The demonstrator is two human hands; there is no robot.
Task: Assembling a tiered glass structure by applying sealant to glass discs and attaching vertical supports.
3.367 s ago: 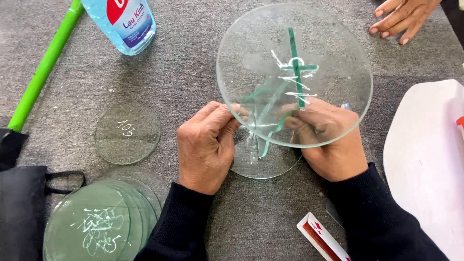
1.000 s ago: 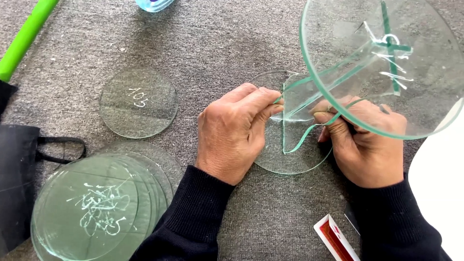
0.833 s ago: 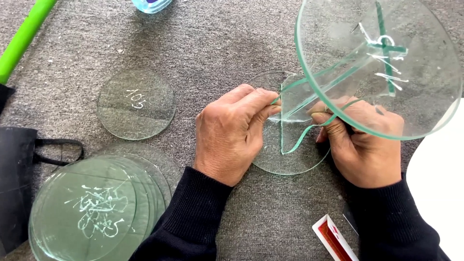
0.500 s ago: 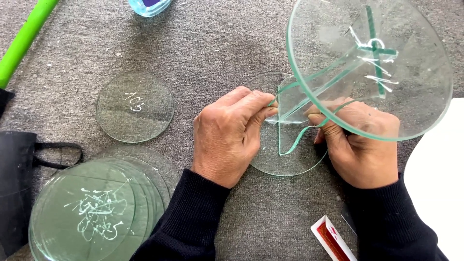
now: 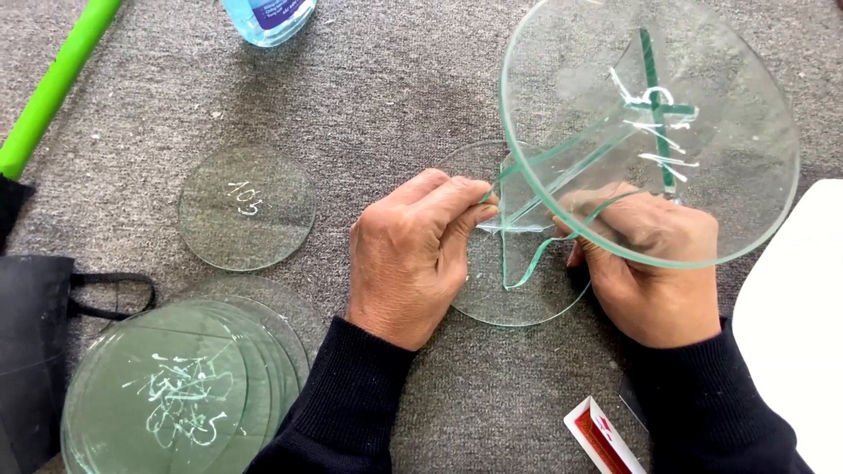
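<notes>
While the large round clear-glass top (image 5: 650, 132) of the stand keeps tipping, its far edge now raised further and the whole disc drifted a little to the person's left compared with a second ago, both hands stay at the joint below it. The left hand (image 5: 413, 254) has its fingertips pressed together on the near edge of the green-edged upright glass fins (image 5: 518, 237), and the right hand (image 5: 650, 263), partly seen through the top, is closed on the fins from the other side. The fins stand on the smaller round clear-glass base (image 5: 518, 294), which lies flat on the grey carpet (image 5: 395, 96) directly beneath the grip and has not shifted. To the left of the grip lie a single small glass disc (image 5: 246, 206) and, nearer the person, a stack of glass discs (image 5: 176, 395); the steady hold suggests the assembly is being seated or checked.
</notes>
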